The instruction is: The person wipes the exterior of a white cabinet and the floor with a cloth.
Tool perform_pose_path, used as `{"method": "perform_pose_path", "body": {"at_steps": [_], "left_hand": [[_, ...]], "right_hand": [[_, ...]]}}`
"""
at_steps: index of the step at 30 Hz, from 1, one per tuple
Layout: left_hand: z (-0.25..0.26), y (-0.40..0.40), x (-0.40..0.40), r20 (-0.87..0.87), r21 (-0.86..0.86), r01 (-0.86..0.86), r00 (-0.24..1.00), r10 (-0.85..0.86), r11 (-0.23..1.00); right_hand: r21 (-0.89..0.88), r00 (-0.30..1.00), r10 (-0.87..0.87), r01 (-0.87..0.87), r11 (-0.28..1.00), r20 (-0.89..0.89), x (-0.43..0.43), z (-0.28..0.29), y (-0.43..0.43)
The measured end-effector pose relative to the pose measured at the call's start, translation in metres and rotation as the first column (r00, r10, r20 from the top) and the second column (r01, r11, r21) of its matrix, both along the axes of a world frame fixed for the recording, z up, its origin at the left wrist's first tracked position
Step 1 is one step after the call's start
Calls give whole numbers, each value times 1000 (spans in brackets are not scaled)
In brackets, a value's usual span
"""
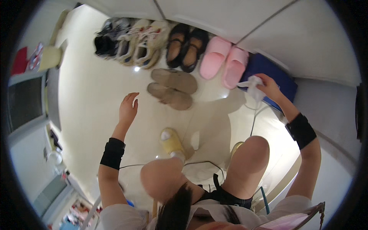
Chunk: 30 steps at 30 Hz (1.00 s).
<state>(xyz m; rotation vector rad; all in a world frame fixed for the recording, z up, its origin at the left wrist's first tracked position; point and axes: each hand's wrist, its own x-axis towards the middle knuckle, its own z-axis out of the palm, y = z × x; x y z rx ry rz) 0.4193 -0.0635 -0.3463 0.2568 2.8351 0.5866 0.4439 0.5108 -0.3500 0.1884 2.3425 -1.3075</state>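
Note:
My right hand grips a white, partly see-through object; it is blurred, and I cannot tell what it is. Behind it a dark blue box stands against the white panels. My left hand is held over the floor with fingers apart and nothing in them. Nearest to it are two taupe shoes, lying sideways on the tiles. Pink slides stand beside the box. Left of them come black strap shoes, cream sneakers and dark sneakers.
White panels rise behind the shoe row. A thin black cable crosses the pale tiled floor by my feet. One foot in a yellow slipper shows between my knees. At the left stands furniture with a dark panel.

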Motion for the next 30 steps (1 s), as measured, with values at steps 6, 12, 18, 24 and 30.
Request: {"method": "perform_pose_path", "body": {"at_steps": [6,12,18,24,30], "left_hand": [[78,-43,69,21,179,-360,932,362,916],[141,-5,134,289,170,-405,892,348,898],[219,17,160,403,356,-530,830,385,769],[323,26,184,270,571,-350,934,233,743],[375,-12,205,668,661,-658,735,118,361]], "right_hand": [[-28,986,-166,166,986,8,72,1,-11],[184,988,2,-30,982,153,140,92,-6],[225,990,19,-50,973,139,101,203,-63],[-40,814,469,-486,873,343,42,332,-251],[-284,560,603,-554,782,568,21,396,-401]]}}
